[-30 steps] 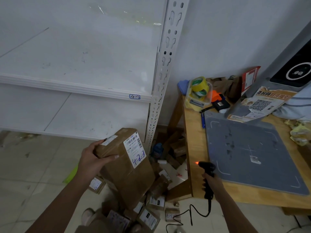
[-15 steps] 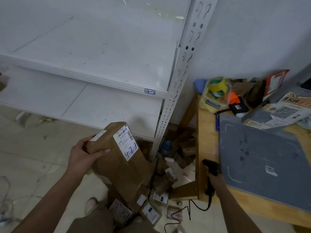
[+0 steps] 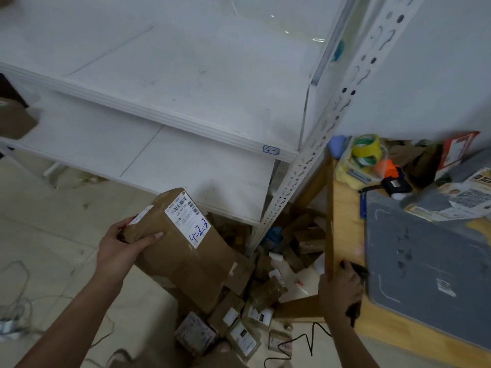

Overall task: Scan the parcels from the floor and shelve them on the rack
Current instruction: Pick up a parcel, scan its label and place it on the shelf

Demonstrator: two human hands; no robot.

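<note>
Gripping the brown box (image 3: 186,258) by its top end at 7 o'clock, the left hand (image 3: 118,252) has a good hold on stiff, probably light cardboard, while the right hand (image 3: 338,290) at 4 o'clock clutches the scanner (image 3: 357,272).

**Handwritten codes on parcel and shelf**

The parcel (image 3: 180,256) carries a white label (image 3: 187,217) with "4-2-3" written by hand in blue. The label's printed barcode and fine print are too small to read. A small tag (image 3: 271,150) on the front edge of the shelf (image 3: 186,123) reads "4-2" in blue. The poster (image 3: 469,199) at far right shows a QR code, with its characters too blurred to read. Labels on the floor parcels (image 3: 241,338) are illegible.
</note>
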